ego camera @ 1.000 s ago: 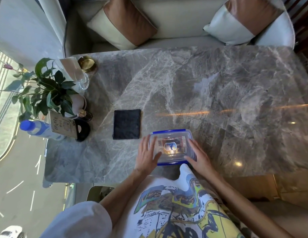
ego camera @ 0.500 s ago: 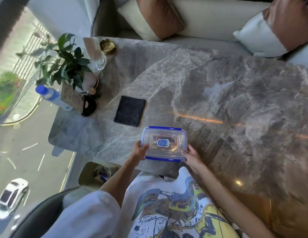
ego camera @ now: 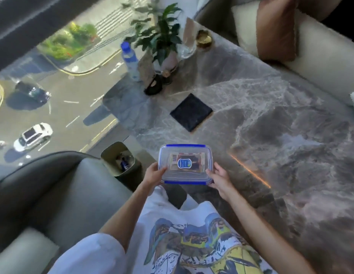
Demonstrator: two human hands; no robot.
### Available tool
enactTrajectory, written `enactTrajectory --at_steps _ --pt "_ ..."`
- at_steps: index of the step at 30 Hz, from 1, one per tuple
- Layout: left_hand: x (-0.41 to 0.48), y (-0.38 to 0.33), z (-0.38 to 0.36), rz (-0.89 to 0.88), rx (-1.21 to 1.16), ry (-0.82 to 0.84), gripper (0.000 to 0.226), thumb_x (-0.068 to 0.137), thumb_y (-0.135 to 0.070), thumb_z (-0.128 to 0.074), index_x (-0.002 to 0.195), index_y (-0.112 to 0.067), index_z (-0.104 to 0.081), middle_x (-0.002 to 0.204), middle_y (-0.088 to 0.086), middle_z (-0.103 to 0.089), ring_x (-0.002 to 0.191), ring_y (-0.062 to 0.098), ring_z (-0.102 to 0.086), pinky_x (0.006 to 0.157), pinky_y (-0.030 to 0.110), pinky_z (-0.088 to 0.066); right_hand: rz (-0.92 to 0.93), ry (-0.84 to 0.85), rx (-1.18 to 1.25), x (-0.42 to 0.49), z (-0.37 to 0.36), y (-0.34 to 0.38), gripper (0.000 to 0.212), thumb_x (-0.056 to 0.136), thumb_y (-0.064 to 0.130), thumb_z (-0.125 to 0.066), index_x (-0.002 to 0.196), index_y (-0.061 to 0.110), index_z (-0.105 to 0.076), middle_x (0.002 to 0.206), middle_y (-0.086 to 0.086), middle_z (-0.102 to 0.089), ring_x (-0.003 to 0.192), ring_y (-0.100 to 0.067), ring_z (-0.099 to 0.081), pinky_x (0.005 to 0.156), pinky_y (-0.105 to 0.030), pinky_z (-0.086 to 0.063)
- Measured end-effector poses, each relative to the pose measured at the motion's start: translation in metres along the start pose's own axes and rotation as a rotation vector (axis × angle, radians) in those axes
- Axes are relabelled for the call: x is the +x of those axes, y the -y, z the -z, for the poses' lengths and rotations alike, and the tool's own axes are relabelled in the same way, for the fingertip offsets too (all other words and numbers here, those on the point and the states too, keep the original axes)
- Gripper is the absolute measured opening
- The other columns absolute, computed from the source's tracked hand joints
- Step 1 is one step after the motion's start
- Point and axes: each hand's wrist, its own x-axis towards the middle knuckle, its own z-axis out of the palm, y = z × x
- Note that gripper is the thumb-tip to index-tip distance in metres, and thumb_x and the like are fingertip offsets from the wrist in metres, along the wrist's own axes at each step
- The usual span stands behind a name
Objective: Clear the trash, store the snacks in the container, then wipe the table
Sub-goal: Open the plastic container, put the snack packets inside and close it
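Both hands are clamped on the short ends of the container (ego camera: 185, 164), left hand (ego camera: 154, 173) on one side, right hand (ego camera: 220, 177) on the other, fingers curled round the walls. Lid's on, blue clips showing, and you can see a snack packet (ego camera: 184, 161) through the clear top. The box sits right at the near edge of the marble table (ego camera: 271, 125), partly hanging past it over the person's lap. Bin (ego camera: 118, 158) stands on the floor just beside that corner, stuff already in it. Black cloth (ego camera: 191, 112) lies flat further in, well apart from the box. Plant (ego camera: 159, 34) and bottle (ego camera: 130, 58) crowd the far window corner. Loads of bare marble off to the right.
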Motion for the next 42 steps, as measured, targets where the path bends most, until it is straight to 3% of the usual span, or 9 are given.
enactTrajectory --at_steps 6,11,20,22,26,30,34,37,42 --pt "-0.016 0.006 0.081 -0.032 -0.251 -0.161 0.04 0.095 -0.022 -0.059 0.131 -0.007 -0.052 0.122 0.017 -0.065 0.108 0.033 -0.067 0.092 0.054 -0.055 0.071 0.203 -0.202 0.014 -0.089 0.039 0.053 0.093 0.008 -0.061 0.142 0.024 -0.047 0.126 -0.007 -0.065 0.106 -0.028 -0.067 0.085 -0.052 -0.058" --pt "-0.03 0.019 0.161 -0.046 -0.425 -0.273 0.043 0.097 -0.02 -0.055 0.135 -0.003 -0.046 0.127 0.023 -0.06 0.114 0.041 -0.062 0.094 0.055 -0.053 0.032 0.322 -0.393 0.02 -0.187 0.053 0.064 0.089 0.003 -0.065 0.145 0.015 -0.039 0.127 -0.012 -0.062 0.093 -0.026 -0.071 0.056 -0.033 -0.06" --pt "-0.031 0.047 0.273 0.006 -0.566 -0.465 0.034 0.098 -0.021 -0.054 0.128 -0.007 -0.049 0.117 0.016 -0.064 0.1 0.031 -0.068 0.086 0.052 -0.058 0.062 0.488 -0.66 0.034 -0.33 0.044 0.056 0.09 0.007 -0.063 0.142 0.013 -0.044 0.119 -0.014 -0.068 0.089 -0.031 -0.074 0.066 -0.041 -0.061" --pt "-0.025 0.04 0.284 -0.014 -0.551 -0.465 0.034 0.098 -0.019 -0.054 0.128 -0.004 -0.051 0.116 0.017 -0.065 0.094 0.029 -0.068 0.081 0.049 -0.059 0.064 0.476 -0.636 0.034 -0.34 0.049 0.057 0.09 0.005 -0.063 0.143 0.012 -0.042 0.122 -0.016 -0.067 0.094 -0.035 -0.072 0.075 -0.048 -0.061" --pt "-0.003 0.01 0.291 -0.087 -0.413 -0.403 0.037 0.097 -0.018 -0.057 0.129 -0.001 -0.051 0.119 0.019 -0.065 0.094 0.03 -0.068 0.071 0.043 -0.059 0.076 0.396 -0.518 0.03 -0.332 0.061 0.058 0.092 0.007 -0.062 0.145 0.016 -0.04 0.122 -0.012 -0.068 0.088 -0.024 -0.074 0.062 -0.035 -0.06" --pt "0.02 -0.033 0.276 -0.097 -0.277 -0.271 0.038 0.096 -0.018 -0.058 0.129 -0.001 -0.051 0.109 0.016 -0.065 0.073 0.016 -0.066 0.053 0.031 -0.057 0.063 0.277 -0.33 0.031 -0.297 0.069 0.061 0.093 0.004 -0.06 0.148 0.014 -0.036 0.126 -0.018 -0.064 0.099 -0.033 -0.069 0.077 -0.045 -0.059" --pt "0.038 -0.074 0.255 -0.101 -0.114 -0.128 0.038 0.096 -0.019 -0.058 0.129 -0.001 -0.051 0.101 0.01 -0.066 0.071 0.014 -0.068 0.05 0.026 -0.056 0.045 0.153 -0.212 0.029 -0.265 0.079 0.062 0.092 0.003 -0.06 0.148 0.011 -0.034 0.123 -0.019 -0.065 0.091 -0.03 -0.07 0.067 -0.037 -0.059" --pt "0.051 -0.106 0.242 -0.137 0.013 -0.088 0.041 0.096 -0.021 -0.058 0.132 -0.004 -0.049 0.118 0.017 -0.064 0.079 0.019 -0.068 0.054 0.029 -0.057 0.044 0.096 -0.171 0.029 -0.252 0.085 0.063 0.091 0.004 -0.063 0.147 0.009 -0.035 0.124 -0.017 -0.065 0.091 -0.03 -0.07 0.064 -0.037 -0.058" --pt "0.073 -0.162 0.227 -0.228 0.103 -0.087 0.039 0.096 -0.013 -0.055 0.131 0.002 -0.05 0.118 0.02 -0.06 0.096 0.028 -0.062 0.089 0.047 -0.055 0.026 0.006 -0.025 0.038 -0.259 0.104 0.066 0.09 0.004 -0.064 0.148 0.008 -0.031 0.129 -0.016 -0.061 0.095 -0.03 -0.069 0.061 -0.035 -0.056"
